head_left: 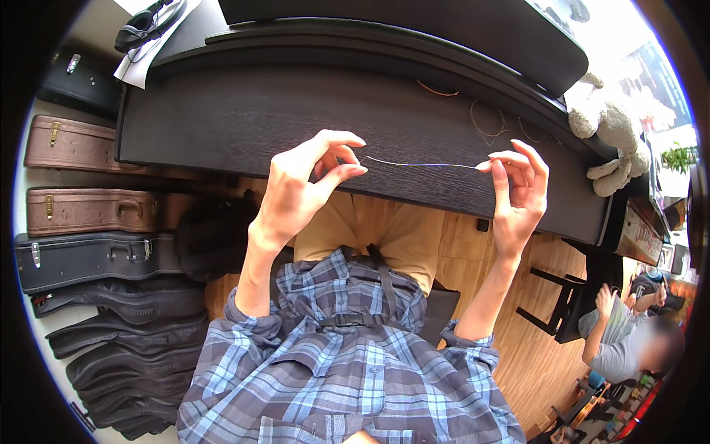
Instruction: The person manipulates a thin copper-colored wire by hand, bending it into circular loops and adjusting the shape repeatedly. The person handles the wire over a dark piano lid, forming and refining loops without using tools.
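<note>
A thin pale wire (418, 165) stretches almost level between my two hands, over the dark wooden top (259, 111) in front of me. My left hand (303, 177) has its fingers curled around the wire's left end. My right hand (518, 192) pinches the other end between thumb and finger, with the upper fingers bent and raised. Further back on the top lie some thin coiled wires (488, 129) and a short orange-brown strand (436, 91).
Headphones (137, 29) sit at the back left. Instrument cases (89, 206) and soft black bags (126, 333) are stacked at left. A grey plush toy (610, 133) rests at the right end. A person in grey (606, 340) is at lower right, near a black stand (551, 296).
</note>
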A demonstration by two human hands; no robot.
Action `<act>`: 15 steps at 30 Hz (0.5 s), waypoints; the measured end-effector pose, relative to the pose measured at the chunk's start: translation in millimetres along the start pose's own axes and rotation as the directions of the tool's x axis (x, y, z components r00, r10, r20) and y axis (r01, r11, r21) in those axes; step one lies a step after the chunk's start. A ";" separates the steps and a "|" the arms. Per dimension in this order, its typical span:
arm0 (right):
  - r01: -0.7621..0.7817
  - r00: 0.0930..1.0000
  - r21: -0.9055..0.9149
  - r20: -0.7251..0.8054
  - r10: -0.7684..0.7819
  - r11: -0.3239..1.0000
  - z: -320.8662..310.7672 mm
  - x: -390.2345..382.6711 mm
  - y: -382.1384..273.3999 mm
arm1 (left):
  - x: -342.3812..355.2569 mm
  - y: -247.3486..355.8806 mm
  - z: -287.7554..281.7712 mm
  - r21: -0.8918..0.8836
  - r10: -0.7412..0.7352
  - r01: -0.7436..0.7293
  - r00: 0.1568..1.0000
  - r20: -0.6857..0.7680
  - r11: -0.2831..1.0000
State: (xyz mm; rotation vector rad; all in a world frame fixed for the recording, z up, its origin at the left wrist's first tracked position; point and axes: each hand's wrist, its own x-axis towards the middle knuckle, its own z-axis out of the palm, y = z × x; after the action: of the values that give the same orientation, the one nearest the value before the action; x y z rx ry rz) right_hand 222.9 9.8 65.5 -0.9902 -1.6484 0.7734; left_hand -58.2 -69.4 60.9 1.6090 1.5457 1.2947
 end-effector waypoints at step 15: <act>-0.226 0.967 0.602 0.231 0.104 0.766 2.9 -1.6 22.3 | 18.6 -17.0 3.9 0.388 0.363 -0.373 0.926 0.102 0.843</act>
State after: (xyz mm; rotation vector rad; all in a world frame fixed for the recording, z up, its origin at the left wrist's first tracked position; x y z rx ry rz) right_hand 225.6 18.4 44.9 -0.5918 -1.3048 1.4606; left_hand -64.3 -47.6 49.1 2.2677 1.6148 1.1841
